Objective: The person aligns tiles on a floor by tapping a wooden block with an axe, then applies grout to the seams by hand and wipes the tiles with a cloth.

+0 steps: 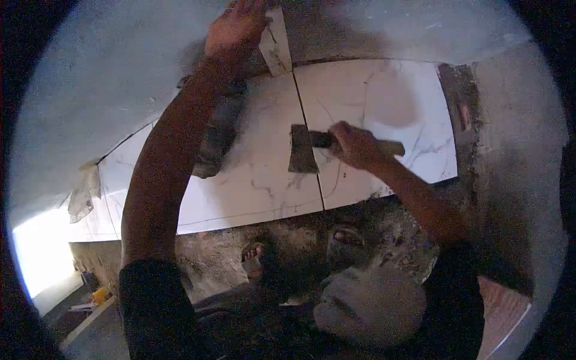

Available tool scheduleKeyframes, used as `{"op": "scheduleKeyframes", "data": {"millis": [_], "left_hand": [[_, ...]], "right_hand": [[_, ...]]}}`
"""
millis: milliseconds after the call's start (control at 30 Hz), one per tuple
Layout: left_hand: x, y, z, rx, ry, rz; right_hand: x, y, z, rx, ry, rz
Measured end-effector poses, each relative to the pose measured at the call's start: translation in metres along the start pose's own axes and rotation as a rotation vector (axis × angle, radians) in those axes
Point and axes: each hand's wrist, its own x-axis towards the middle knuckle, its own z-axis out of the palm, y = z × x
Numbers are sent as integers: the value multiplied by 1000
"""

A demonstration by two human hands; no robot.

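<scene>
My left hand (237, 27) is raised high and grips a small white tile offcut (275, 42) held against the wall, just above the joint between two marble-look tiles. My right hand (354, 145) is closed on the wooden handle of a hammer (303, 149); its dark head rests on the vertical joint between the left tile (252, 180) and the right tile (384, 102). My left forearm crosses in front of the left tile and hides part of it.
Grey rough plaster wall (108, 78) surrounds the tiles. Below them lies bare mortar and rubble (312, 240). A cloth (84, 192) hangs at the left. A bright opening (42, 252) and yellow object (99, 295) sit at lower left.
</scene>
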Motion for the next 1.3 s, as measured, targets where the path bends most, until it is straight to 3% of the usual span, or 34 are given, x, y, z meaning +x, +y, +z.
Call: {"op": "scheduleKeyframes", "data": {"millis": [33, 67, 133, 267, 333, 400, 467, 600, 667, 700, 767, 967, 1000, 1067, 1100, 1167, 1233, 1300], "left_hand": [[1, -2, -1, -190, -97, -117], [0, -6, -3, -179, -94, -125], [-5, -12, -11, -47, -30, 58], [-7, -8, -10, 81, 4, 6], [-3, -11, -7, -119, 141, 72], [-3, -10, -8, -100, 156, 85], [-5, -6, -15, -84, 167, 90], [-7, -3, -15, -95, 139, 58], [-9, -5, -10, -102, 116, 60], [-6, -3, -11, -102, 194, 76], [-2, 0, -13, -98, 270, 88], [-3, -4, -12, -167, 263, 115], [-4, -7, -6, -88, 224, 100], [-8, -9, -1, -11, 182, 80], [-6, -9, -4, -81, 162, 93], [-4, -8, -8, -151, 143, 105], [-1, -5, -12, -122, 313, 160], [-1, -3, -14, -145, 253, 126]], "right_hand": [[11, 5, -12, -26, 46, -66], [24, 10, -25, -28, 48, -79], [43, 11, -48, -82, 79, -144], [66, 15, -74, -245, 248, -327], [80, 24, -74, -285, 219, -295], [88, 27, -79, -325, 181, -259], [94, 31, -85, -448, 345, -412], [113, 39, -95, -482, 288, -403], [119, 40, -100, -582, 226, -200], [119, 40, -102, -582, 222, -203], [120, 38, -105, -562, 317, -413], [110, 33, -94, -663, 359, -581], [114, 36, -94, -660, 358, -582], [127, 45, -100, -677, 80, -344], [129, 48, -103, -681, 79, -346], [130, 48, -110, -685, 339, -503], [131, 40, -110, -656, 321, -498], [125, 21, -114, -629, 299, -492]]}}
